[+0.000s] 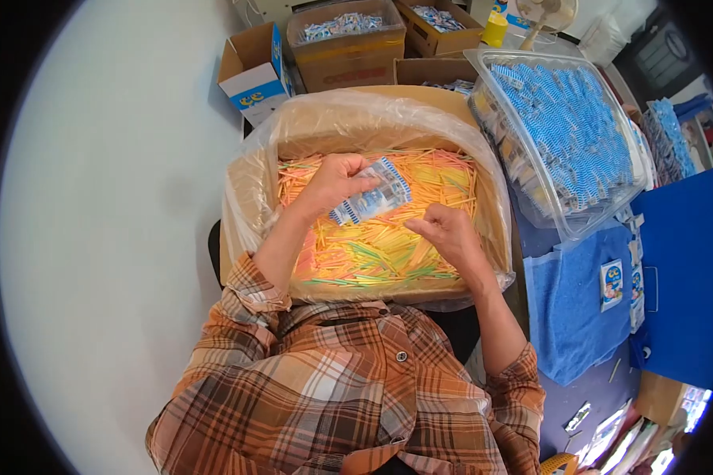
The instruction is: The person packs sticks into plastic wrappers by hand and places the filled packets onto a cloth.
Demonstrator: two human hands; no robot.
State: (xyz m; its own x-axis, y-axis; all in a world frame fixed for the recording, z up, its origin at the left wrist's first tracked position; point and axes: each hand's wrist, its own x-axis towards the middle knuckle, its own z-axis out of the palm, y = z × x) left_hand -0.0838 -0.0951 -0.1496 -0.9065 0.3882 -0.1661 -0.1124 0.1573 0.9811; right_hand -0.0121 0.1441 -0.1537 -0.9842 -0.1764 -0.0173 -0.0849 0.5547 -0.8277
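Note:
My left hand holds a blue and white printed packet between thumb and fingers, above a large carton. The carton is lined with clear plastic and full of thin yellow, orange, pink and green sticks. To the right of the packet, my right hand is closed with thumb and forefinger pressed together over the sticks. It does not touch the packet, and anything between its fingertips is too small to make out.
A clear tub of blue-striped packets stands at the upper right. Below it, a blue towel bears a small printed packet. Open cardboard boxes with packets stand behind the carton, beside a blue and white box.

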